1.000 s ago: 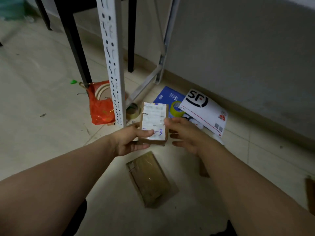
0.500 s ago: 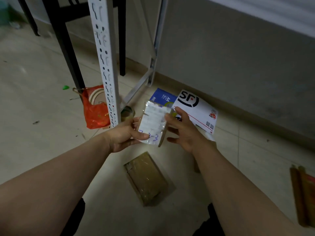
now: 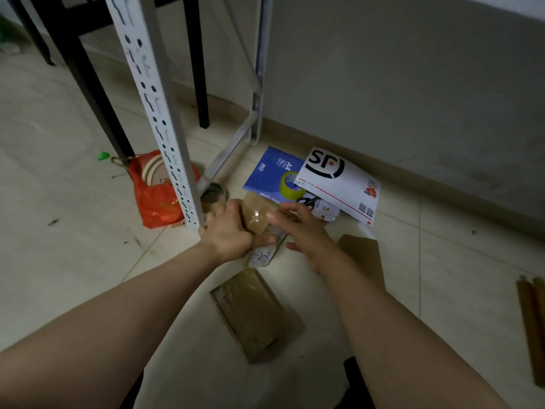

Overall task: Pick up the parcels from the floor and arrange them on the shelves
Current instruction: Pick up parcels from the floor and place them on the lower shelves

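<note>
Left hand (image 3: pixel 227 235) and right hand (image 3: pixel 306 231) hold parcel (image 3: pixel 256 217) beside shelf post (image 3: pixel 165 113).

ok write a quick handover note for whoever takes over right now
Left hand: grips the small taped parcel, held off the floor beside the white shelf upright.
Right hand: holds the same parcel from its other side.
On the floor: a brown parcel just below the hands, and the SF envelope by the wall.
Done: one parcel picked up. No shelf board is in view, so what is already shelved cannot be told.
Left: shelve this parcel, then fetch the rest.
</note>
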`<state>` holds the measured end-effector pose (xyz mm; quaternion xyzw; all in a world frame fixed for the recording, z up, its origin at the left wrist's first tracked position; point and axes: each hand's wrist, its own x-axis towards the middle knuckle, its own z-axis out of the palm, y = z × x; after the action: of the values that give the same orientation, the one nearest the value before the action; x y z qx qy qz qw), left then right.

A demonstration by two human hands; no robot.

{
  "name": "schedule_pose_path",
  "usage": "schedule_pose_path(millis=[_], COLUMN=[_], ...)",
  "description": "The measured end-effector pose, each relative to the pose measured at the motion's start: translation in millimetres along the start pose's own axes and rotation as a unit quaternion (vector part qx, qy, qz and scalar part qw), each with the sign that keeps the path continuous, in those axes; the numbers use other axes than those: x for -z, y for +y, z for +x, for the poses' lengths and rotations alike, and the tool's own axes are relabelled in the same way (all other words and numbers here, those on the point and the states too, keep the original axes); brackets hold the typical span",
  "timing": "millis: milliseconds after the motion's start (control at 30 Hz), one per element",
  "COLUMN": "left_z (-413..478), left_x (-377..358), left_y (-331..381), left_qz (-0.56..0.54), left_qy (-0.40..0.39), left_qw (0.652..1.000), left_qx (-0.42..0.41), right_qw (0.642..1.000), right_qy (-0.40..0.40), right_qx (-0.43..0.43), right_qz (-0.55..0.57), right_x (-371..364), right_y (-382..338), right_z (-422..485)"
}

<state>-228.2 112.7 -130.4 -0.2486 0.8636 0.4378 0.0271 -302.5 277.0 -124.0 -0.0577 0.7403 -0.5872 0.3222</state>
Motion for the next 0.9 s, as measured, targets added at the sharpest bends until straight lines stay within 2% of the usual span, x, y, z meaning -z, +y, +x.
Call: schedule_pose_path(millis=[33,67,100,167,233,267,333,433,533,567,767,900], left_z=[3.5,5.7,7.6,6.9,-1.6,-9.5,-31.9,-70.6,-99.5,-107.7,-152.5,-204.2], left_x=[-2.6,-4.1,-4.2,0.2,3.0,4.6,10.1,23.7,47.7,59.2,133.9,170.6], left_y=[-0.9,-3.8,-8.9,-20.0,-31.3,-34.3,-36.0,-26.3,-2.7,10.3,89.7,149.3], left_qz=[-0.115,-0.234,-0.330,-0.449,-0.519,-0.535,-0.549,-0.583,-0.585,-0.576,-0.467,-0.424], left_qy=[-0.015,-0.031,-0.051,-0.102,-0.141,-0.146,-0.142,-0.144,-0.132,-0.131,-0.143,-0.204], left_qw=[0.993,0.970,0.936,0.867,0.806,0.789,0.770,0.730,0.716,0.721,0.803,0.808], left_qx=[0.022,0.063,0.108,0.191,0.247,0.265,0.293,0.326,0.357,0.361,0.343,0.354], right_qw=[1.000,0.999,0.998,0.997,0.995,0.992,0.986,0.980,0.973,0.970,0.961,0.948], right_qy=[-0.006,-0.004,0.004,-0.004,-0.057,-0.084,-0.110,-0.101,-0.108,-0.108,-0.103,-0.081], right_qx=[0.014,0.016,0.008,-0.022,-0.063,-0.082,-0.110,-0.157,-0.188,-0.198,-0.246,-0.299], right_qz=[0.007,0.036,0.063,0.068,0.042,0.042,0.057,0.066,0.079,0.087,0.077,0.068], right_x=[-0.9,-0.1,2.4,7.6,5.9,1.2,-14.0,-31.2,-37.0,-37.3,-17.9,1.3], right_y=[-1.2,-2.3,-2.1,1.2,6.8,8.3,2.1,-14.6,-38.2,-50.6,-139.9,-198.8], right_z=[3.7,7.8,11.4,13.6,9.2,5.5,-7.4,-36.8,-67.6,-77.1,-152.0,-235.1])
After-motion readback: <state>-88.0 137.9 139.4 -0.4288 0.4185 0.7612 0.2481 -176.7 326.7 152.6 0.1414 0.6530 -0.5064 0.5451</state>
